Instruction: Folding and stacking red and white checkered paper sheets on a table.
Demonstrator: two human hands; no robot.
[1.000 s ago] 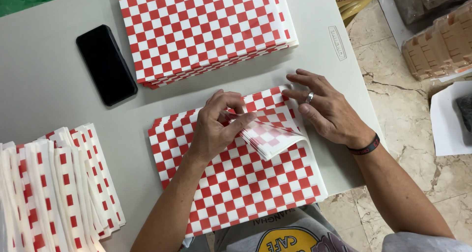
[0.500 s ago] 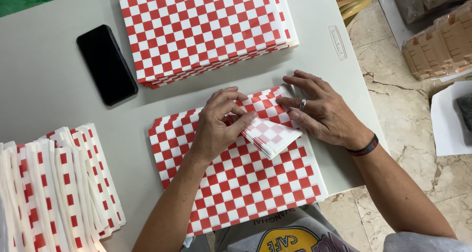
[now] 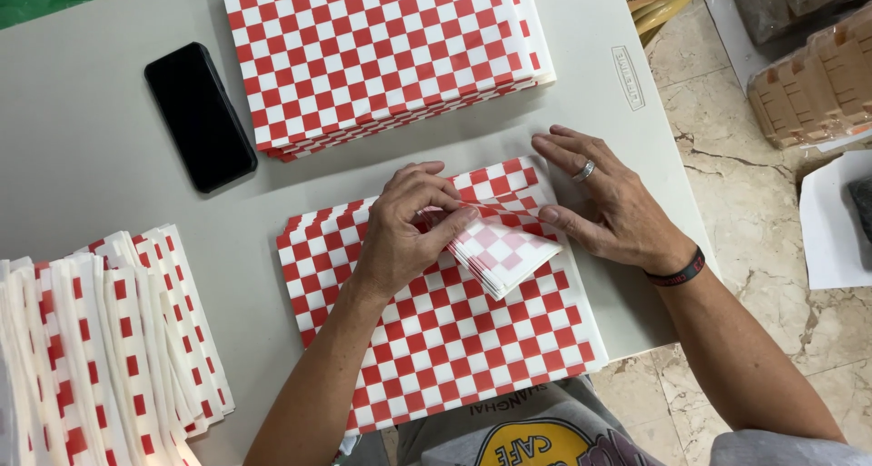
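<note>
A small stack of red-and-white checkered paper sheets (image 3: 436, 330) lies on the grey table (image 3: 91, 166) in front of me. Its top right corner is folded over, showing the pale underside as a folded flap (image 3: 504, 257). My left hand (image 3: 404, 225) pinches the edge of that flap with fingertips and thumb. My right hand (image 3: 604, 203), with a ring and a dark wristband, lies flat with spread fingers on the sheets just right of the flap, its thumb touching the fold.
A thick pile of the same checkered sheets (image 3: 381, 53) sits at the back of the table. A black phone (image 3: 200, 116) lies to its left. Folded checkered papers (image 3: 100, 348) are fanned out at the near left. Cardboard trays (image 3: 817, 84) stand on the tiled floor, right.
Both hands have shifted slightly along the folded corner. The right hand moved left toward the flap and the left hand's fingers closed tighter on its edge.
</note>
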